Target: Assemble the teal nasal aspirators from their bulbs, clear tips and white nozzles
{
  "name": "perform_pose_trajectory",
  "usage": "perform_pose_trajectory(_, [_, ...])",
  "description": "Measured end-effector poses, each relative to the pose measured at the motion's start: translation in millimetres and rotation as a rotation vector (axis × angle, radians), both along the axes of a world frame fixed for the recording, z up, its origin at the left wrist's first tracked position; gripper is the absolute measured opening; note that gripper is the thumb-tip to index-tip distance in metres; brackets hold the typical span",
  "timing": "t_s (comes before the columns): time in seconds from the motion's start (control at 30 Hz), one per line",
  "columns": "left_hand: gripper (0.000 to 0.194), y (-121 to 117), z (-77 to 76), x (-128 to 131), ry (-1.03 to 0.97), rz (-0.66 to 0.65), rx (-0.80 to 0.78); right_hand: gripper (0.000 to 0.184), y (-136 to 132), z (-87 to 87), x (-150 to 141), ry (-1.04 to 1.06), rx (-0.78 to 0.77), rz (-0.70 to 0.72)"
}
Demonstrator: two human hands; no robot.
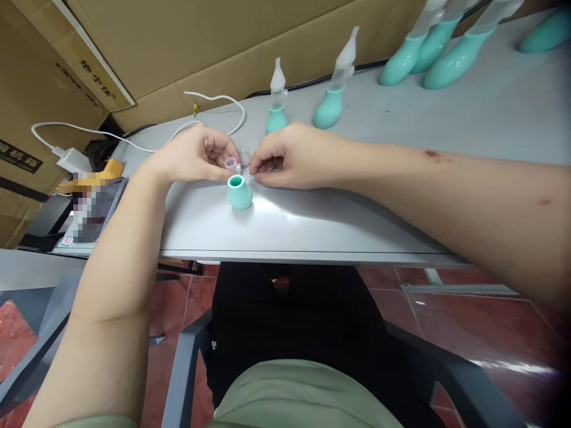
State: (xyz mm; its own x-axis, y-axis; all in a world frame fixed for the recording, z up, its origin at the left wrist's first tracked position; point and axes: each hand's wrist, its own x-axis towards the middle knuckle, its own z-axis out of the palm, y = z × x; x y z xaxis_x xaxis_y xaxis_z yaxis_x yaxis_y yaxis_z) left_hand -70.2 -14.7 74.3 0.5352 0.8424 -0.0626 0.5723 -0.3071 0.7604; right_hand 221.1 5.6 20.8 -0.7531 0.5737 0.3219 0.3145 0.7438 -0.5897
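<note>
A teal rubber bulb (239, 192) stands upright on the grey table (312, 220), near its front edge. Just above it my left hand (196, 154) pinches a small clear plastic cup piece (231, 163) between its fingertips. My right hand (289, 157) rests on the table right of the bulb, fingers curled closed close to a small clear tip (245, 157); what it holds is hidden. The two hands nearly touch over the bulb.
Two assembled teal bulbs with clear nozzles (276, 101) (335, 89) stand behind the hands. Several larger teal ones (439, 44) line the far right. A white cable (214, 98) and charger (71, 159) lie at the left beside a tablet (96, 208). Cardboard boxes (200, 41) stand behind.
</note>
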Motion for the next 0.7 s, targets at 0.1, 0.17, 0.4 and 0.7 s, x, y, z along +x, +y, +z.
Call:
perform_pose_trajectory(0.1, [0.046, 1.9, -1.0, -1.3, 0.008, -0.007, 0.007, 0.021, -1.0, 0.5, -1.2, -0.006, 0.006, -0.007])
perform_pose_trajectory(0.17, [0.047, 2.6, -1.9, -1.7, 0.007, -0.013, 0.017, 0.021, -1.3, 0.2, -1.0, 0.005, 0.014, -0.004])
perform_pose_trajectory(0.4, [0.049, 1.6, -0.8, 0.8, -0.003, -0.012, -0.010, 0.022, 3.6, -1.9, 2.9, -0.008, 0.027, 0.039])
perform_pose_trajectory(0.7, [0.057, 0.3, 0.4, 1.2, 0.021, -0.004, -0.001, 0.031, 8.2, -7.4, 2.6, 0.073, -0.031, 0.003])
